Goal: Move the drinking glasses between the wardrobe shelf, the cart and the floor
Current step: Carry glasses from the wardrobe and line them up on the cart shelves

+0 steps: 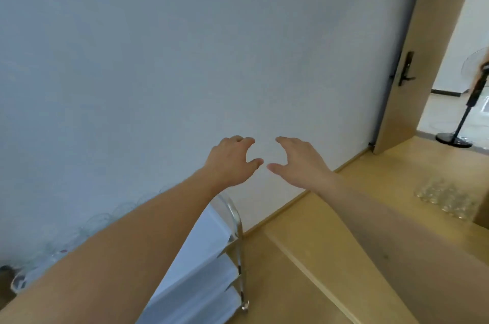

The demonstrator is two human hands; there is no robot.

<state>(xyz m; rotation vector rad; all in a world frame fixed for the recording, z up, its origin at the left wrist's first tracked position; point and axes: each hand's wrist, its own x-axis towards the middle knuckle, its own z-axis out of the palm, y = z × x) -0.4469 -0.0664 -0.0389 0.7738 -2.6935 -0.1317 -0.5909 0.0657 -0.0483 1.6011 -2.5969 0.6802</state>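
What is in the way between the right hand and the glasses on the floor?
Nothing visible. The right hand is empty, held out toward the wall, and the glasses stand together on the floor to its right, with only bare floor between them.

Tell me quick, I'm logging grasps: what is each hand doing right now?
Left hand: open, fingers loosely curved, holding nothing.
Right hand: open, fingers loosely curved, holding nothing.

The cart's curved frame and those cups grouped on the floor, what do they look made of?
The cart frame looks like polished metal, perhaps chrome or steel: it is silvery with bright reflections. Its shelves look white and matte, material unclear. The drinking glasses on the floor seem clear glass, though blur leaves clear plastic possible; the wood-toned floor shows through them.
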